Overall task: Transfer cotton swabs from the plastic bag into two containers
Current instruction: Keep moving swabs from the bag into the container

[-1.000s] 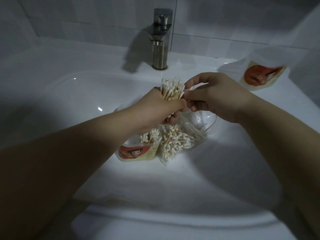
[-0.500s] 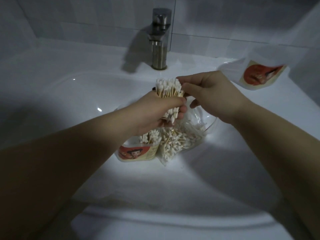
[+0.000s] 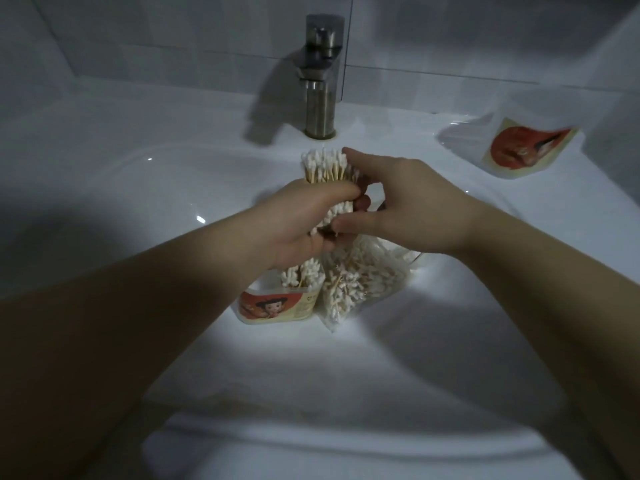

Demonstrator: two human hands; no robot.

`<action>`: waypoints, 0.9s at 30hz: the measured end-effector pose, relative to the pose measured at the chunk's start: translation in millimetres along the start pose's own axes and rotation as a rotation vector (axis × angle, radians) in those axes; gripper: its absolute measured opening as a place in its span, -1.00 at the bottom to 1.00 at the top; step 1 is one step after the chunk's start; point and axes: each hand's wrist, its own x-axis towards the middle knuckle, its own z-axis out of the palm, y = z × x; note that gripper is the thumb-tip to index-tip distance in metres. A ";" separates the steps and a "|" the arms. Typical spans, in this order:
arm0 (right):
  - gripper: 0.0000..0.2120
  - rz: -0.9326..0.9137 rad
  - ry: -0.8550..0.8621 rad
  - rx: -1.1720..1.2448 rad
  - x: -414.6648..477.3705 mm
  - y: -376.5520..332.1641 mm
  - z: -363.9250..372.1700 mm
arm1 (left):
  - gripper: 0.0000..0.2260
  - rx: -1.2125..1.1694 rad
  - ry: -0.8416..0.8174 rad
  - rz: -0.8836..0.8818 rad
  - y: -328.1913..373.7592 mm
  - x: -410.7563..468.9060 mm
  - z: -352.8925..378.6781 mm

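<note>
L hand (image 3: 304, 220) grips swab bundle (image 3: 323, 168); R hand (image 3: 398, 202) came down from its top — now pinches it end-to-end, prob. squaring it for container (image 3: 277, 308).

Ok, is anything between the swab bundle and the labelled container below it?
No separate object. The bundle sits in the left hand, with the right hand pinching its ends; its thumb lies under the lower end. The container already holds swabs; the bag lies beside it.

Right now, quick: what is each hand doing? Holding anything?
The left hand is closed around the bundle of cotton swabs.
The right hand curls thumb and fingers round the same bundle, pinching its ends.
</note>
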 end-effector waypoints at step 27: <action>-0.85 0.312 -0.501 -0.269 0.3 20.5 7.6 | -0.91 0.180 0.147 0.046 -7.4 4.3 -4.7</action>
